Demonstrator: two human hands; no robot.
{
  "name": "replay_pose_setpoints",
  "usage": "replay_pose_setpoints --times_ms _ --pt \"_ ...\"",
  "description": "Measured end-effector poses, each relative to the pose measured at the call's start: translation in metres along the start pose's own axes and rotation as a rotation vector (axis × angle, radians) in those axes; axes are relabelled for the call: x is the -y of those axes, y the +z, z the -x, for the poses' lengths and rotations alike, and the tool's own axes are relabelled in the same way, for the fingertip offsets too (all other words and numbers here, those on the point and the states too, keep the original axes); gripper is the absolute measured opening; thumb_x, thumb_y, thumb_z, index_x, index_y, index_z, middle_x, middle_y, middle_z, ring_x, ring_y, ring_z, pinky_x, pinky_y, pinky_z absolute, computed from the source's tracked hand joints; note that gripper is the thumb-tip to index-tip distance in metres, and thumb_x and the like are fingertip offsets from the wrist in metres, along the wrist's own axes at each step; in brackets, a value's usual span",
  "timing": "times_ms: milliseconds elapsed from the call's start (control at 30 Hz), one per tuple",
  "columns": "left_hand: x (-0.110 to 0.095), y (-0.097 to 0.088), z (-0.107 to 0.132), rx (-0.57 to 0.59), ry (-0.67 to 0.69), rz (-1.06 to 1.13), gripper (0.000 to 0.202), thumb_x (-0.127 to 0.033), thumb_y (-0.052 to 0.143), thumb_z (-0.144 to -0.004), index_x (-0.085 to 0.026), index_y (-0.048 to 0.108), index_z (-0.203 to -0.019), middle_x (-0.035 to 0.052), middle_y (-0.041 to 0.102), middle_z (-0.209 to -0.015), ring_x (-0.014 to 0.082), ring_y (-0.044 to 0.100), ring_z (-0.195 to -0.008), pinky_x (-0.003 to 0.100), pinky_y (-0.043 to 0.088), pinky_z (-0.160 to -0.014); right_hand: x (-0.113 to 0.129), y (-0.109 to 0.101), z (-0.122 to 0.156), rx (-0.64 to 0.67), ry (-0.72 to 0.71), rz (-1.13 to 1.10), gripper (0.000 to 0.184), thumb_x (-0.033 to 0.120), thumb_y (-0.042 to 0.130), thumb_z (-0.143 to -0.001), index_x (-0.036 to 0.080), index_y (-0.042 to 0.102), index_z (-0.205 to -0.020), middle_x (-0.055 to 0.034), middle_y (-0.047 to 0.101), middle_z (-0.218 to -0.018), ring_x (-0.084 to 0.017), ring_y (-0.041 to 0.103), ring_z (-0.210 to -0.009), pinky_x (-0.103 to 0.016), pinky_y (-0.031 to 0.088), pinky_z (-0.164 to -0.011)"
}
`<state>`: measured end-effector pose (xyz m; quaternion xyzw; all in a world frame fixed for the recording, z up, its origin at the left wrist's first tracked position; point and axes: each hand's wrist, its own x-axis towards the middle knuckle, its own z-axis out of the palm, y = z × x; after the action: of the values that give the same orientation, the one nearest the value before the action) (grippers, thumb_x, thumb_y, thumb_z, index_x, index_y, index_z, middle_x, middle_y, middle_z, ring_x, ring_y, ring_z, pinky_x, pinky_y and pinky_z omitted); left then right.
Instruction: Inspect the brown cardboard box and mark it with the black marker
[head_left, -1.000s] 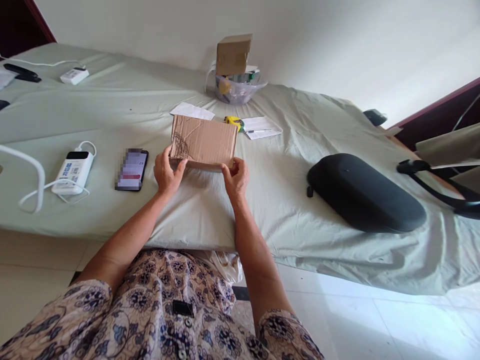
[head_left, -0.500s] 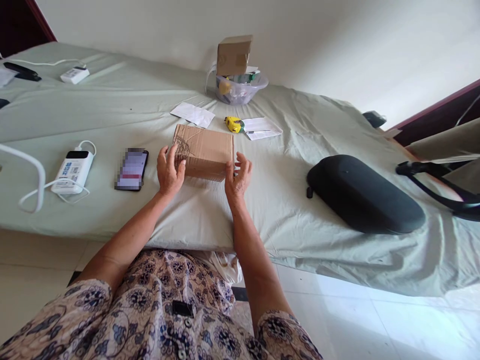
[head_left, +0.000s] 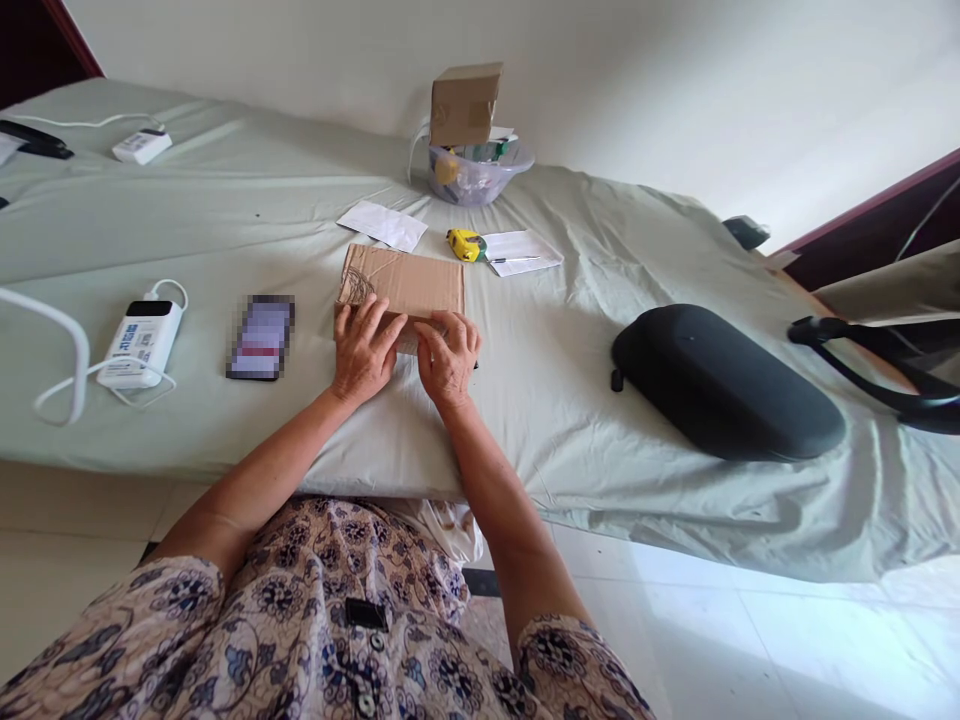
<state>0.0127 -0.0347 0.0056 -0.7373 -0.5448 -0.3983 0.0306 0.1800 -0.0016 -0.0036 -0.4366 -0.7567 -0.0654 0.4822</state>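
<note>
A brown cardboard box (head_left: pixel 416 280) lies on the green-covered bed in front of me, with dark scribble-like lines at the left of its upper face. My left hand (head_left: pixel 365 355) is palm down at the left part of the box's near edge, its bent fingers hooked over the cardboard. Beside it, my right hand (head_left: pixel 448 360) grips the same edge farther right, fingers bent and close together. The two thumbs are near each other at the middle of that edge. The hands cover much of the near side, and the fingertips are partly hidden.
Behind the box are a yellow tape measure (head_left: pixel 465 245), white paper envelopes (head_left: pixel 382 226) and a pen. A clear basin (head_left: pixel 480 185) holding another box (head_left: pixel 465 105) stands by the wall. Left are a phone (head_left: pixel 261 338) and a power bank (head_left: pixel 141 345); right, a black case (head_left: pixel 727 385).
Both hands have come inward from the box's two sides to its near edge, and their thumbs are now close together. The box appears in nearly the same place.
</note>
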Motion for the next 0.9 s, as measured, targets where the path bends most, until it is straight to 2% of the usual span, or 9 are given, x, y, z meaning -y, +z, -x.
replay_pose_setpoints --times_ms 133,367,500,633,767,900 --pt "0.004 -0.003 -0.002 -0.050 -0.047 -0.003 0.040 -0.031 0.050 -0.095 -0.025 0.066 -0.132 0.0109 0.060 -0.149 0.0273 0.047 -0.149 0.054 0.023 -0.129 -0.010 -0.002 -0.003 -0.041 0.029 -0.022 0.029 0.024 0.048 -0.097 0.027 0.073 -0.113 -0.0103 0.067 -0.112 -0.024 0.059 -0.113 -0.047 0.047 -0.106" --pt "0.015 -0.013 -0.008 -0.109 -0.180 -0.040 0.036 -0.028 0.052 -0.092 -0.026 0.071 -0.123 0.0121 0.060 -0.146 0.0323 0.046 -0.148 0.057 0.023 -0.125 -0.013 -0.001 -0.003 -0.075 0.033 0.004 0.025 0.025 0.053 -0.096 0.030 0.073 -0.109 -0.0092 0.064 -0.109 -0.024 0.058 -0.111 -0.047 0.050 -0.101" --pt "0.025 -0.015 -0.010 -0.196 -0.224 -0.056 0.034 -0.030 0.055 -0.091 -0.025 0.073 -0.119 0.0125 0.062 -0.142 0.0313 0.051 -0.141 0.053 0.031 -0.122 -0.016 -0.003 -0.003 -0.127 0.024 -0.008 0.023 0.026 0.053 -0.096 0.029 0.073 -0.108 -0.0088 0.063 -0.107 -0.023 0.059 -0.107 -0.046 0.051 -0.099" --pt "0.033 -0.014 -0.010 -0.247 -0.281 -0.014 0.033 -0.030 0.055 -0.091 -0.022 0.071 -0.118 0.0137 0.063 -0.138 0.0292 0.058 -0.132 0.047 0.040 -0.118 -0.022 -0.005 -0.005 -0.149 0.143 -0.041 0.021 0.032 0.052 -0.097 0.025 0.071 -0.103 -0.0086 0.061 -0.102 -0.021 0.061 -0.100 -0.044 0.053 -0.095" --pt "0.036 -0.011 -0.010 -0.269 -0.317 0.079 0.036 -0.029 0.052 -0.092 -0.019 0.065 -0.125 0.0137 0.068 -0.128 0.0239 0.063 -0.124 0.038 0.049 -0.112 -0.026 -0.004 -0.006 -0.180 0.292 -0.212 0.022 0.038 0.055 -0.095 0.022 0.068 -0.103 -0.0070 0.059 -0.100 -0.017 0.061 -0.088 -0.038 0.056 -0.085" --pt "0.034 -0.009 -0.009 -0.262 -0.363 0.140 0.040 -0.031 0.053 -0.093 -0.020 0.061 -0.130 0.0130 0.067 -0.132 0.0227 0.062 -0.126 0.037 0.052 -0.110 -0.028 -0.004 -0.007 -0.154 0.414 -0.314 0.022 0.041 0.057 -0.093 0.023 0.067 -0.102 -0.0035 0.061 -0.094 -0.013 0.060 -0.078 -0.029 0.056 -0.073"
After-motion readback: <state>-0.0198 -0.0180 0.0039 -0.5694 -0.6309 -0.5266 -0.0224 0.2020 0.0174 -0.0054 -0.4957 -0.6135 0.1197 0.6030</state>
